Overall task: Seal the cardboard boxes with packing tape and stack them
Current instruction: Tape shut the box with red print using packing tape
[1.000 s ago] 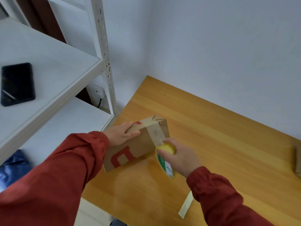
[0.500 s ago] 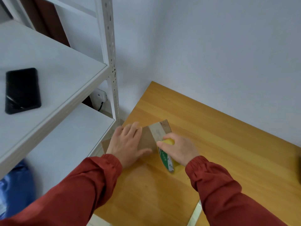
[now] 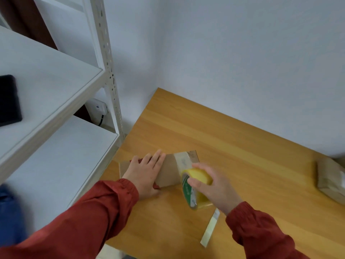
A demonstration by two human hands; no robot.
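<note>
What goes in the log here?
left hand flat on cardboard box | right hand grips tape roll | tape strip across box end | not stacked

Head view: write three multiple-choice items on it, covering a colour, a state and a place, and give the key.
1. The tape roll gripped by the right hand is: A yellow, B blue, C black.
2. The left hand is: A pinching the roll, B pressed flat on the cardboard box, C curled and empty.
3. The black phone lies: A on the box, B on the upper shelf, C in the right hand.

Key: A, its outer band shows yellow; B, straight fingers lie across the box top; B, it rests on the white board at the left.
</note>
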